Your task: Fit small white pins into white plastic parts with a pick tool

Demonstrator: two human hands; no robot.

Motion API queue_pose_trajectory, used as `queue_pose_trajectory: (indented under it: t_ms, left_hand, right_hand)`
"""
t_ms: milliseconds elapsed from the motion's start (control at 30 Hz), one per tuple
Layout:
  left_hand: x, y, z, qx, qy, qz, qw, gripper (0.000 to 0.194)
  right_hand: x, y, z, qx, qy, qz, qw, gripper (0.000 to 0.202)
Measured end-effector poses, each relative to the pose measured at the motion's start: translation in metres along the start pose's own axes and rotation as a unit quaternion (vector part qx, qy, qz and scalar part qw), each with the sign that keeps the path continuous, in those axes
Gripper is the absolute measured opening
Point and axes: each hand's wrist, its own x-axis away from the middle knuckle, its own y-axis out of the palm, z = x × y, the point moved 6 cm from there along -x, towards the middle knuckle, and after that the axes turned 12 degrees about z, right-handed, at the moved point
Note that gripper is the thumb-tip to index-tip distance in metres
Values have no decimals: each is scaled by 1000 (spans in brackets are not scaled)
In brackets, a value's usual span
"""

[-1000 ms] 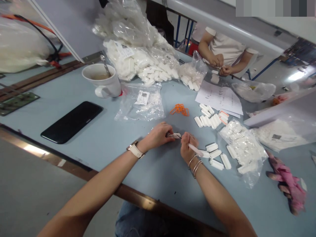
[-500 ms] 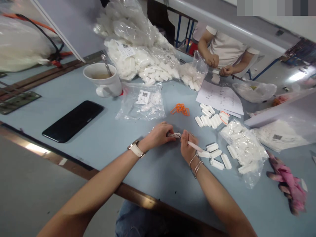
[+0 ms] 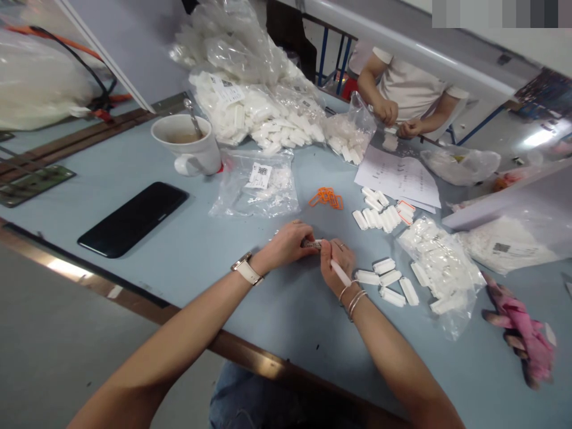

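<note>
In the middle of the blue table, my left hand (image 3: 292,239) is closed on one end of a small white plastic piece (image 3: 312,243) with dark marks along its side. My right hand (image 3: 338,262) is closed around a tool with a pale pink handle (image 3: 341,273); its tip is hidden by my fingers at the piece's other end. Several similar white plastic pieces (image 3: 391,277) lie just right of my right hand. Beyond my hands are a small heap of orange rectangular frames (image 3: 328,198) and more white pieces (image 3: 373,217), one with an orange frame around it.
A black phone (image 3: 134,219) and a white mug (image 3: 185,146) with a spoon stand left. Bags of white parts (image 3: 268,113) pile up behind; another open bag (image 3: 440,262) lies right, near pink gloves (image 3: 521,333). Printed sheets (image 3: 397,176) lie before a co-worker (image 3: 413,89).
My right hand has shifted slightly left, closer to my left hand, and the pink handle has swung to a steeper angle toward my wrist. My left hand has stayed in place.
</note>
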Motion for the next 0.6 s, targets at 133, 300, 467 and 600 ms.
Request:
queue_pose_trajectory:
  t_ms: [133,300,467,600]
  left_hand:
    - [0,-1,1,-6,-7,-5,1000,24]
    - [0,-1,2,-7,-11,-7,1000,22]
    - [0,-2,1,-4,-16,-8,1000,23]
    - [1,0,0,-4,-11,-2,1000,23]
  right_hand:
    - [7,-4,14,-59,85,18,994,45]
    - [15,-3,24,-99,157,21,982,35]
    - [19,-1,32,-121,203,48,971,28]
    - [20,2,32,-127,207,42,969,25]
